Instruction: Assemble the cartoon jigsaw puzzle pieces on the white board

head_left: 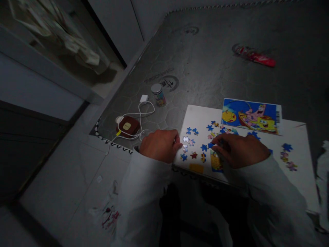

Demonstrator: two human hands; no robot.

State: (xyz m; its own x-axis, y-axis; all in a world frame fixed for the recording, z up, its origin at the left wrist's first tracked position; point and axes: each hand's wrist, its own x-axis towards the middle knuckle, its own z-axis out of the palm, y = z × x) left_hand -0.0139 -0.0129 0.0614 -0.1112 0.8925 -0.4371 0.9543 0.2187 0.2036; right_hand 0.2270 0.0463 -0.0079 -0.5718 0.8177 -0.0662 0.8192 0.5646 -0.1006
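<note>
A white board (298, 137) lies on a dark mattress (210, 58) and carries several loose jigsaw pieces (192, 131). My left hand (160, 144) rests at the board's left edge, fingers curled in a loose fist beside a pale piece (185, 139). My right hand (240, 150) lies on the board with fingers bent down onto a small joined patch of puzzle (215, 163). What the fingertips pinch is hidden. A colourful cartoon reference picture (250, 116) lies at the board's far edge.
Left of the board sit a small jar with a silver lid (158, 94), a white charger (144, 98) with cable, and a dark red case (128, 126). A red wrapper (257, 57) lies far back. More pieces (287, 156) sit at right. Pale floor (64, 192) lies to the left.
</note>
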